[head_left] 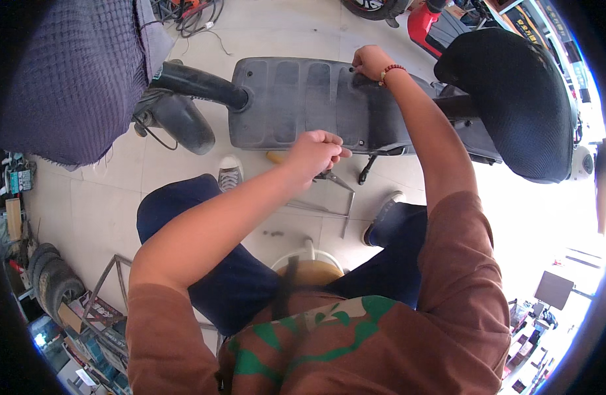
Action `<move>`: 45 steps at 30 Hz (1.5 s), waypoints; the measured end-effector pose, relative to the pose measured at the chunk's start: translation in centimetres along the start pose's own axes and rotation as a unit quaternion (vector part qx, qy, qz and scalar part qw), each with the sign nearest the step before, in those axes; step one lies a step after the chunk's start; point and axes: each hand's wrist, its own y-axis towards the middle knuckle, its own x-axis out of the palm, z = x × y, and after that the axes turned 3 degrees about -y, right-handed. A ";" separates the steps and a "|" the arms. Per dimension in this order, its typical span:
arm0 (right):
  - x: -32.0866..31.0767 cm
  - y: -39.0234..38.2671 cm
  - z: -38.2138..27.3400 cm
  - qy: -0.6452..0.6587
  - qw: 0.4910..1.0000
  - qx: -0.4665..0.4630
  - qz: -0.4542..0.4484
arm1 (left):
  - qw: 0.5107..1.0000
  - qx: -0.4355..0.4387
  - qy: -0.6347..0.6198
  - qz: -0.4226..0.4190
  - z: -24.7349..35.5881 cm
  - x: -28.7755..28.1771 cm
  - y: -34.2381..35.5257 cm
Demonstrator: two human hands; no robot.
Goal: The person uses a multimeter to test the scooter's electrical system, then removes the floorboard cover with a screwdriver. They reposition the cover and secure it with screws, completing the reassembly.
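A small scooter with a dark grey footboard [286, 99] stretches across in front of me. My right hand [370, 62] is at the far edge of the board, near its right end, with the fingers curled together. What they grip, if anything, is hidden. My left hand [314, 157] is over the near edge, fingers drawn together and pointing right, towards a fastener spot [361, 142] at the near corner. Whatever lies between those fingers is too small to make out. Below the left hand, a metal tool [339, 180] shows partly, with a yellow handle [274, 157] beside it.
A black padded seat [513, 105] rises at the right. The front wheel [187, 122] and a purple-grey cloth [79, 79] are at the left. Cables [197, 23] lie at the back. A thin metal frame [345, 214] is on the floor. Tires [56, 280] stand at lower left.
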 end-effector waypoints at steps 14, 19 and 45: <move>2.8 2.8 1.0 -0.018 1.000 -0.010 -0.018 | 0.999 -0.025 0.015 -0.039 0.1 1.1 -0.4; 2.9 2.8 1.0 -0.041 0.999 -0.010 -0.025 | 0.998 -0.028 0.021 -0.043 0.1 0.8 -0.5; 2.3 1.8 0.9 -0.035 0.998 0.032 -0.030 | 0.997 -0.046 0.033 -0.044 0.5 0.5 -1.6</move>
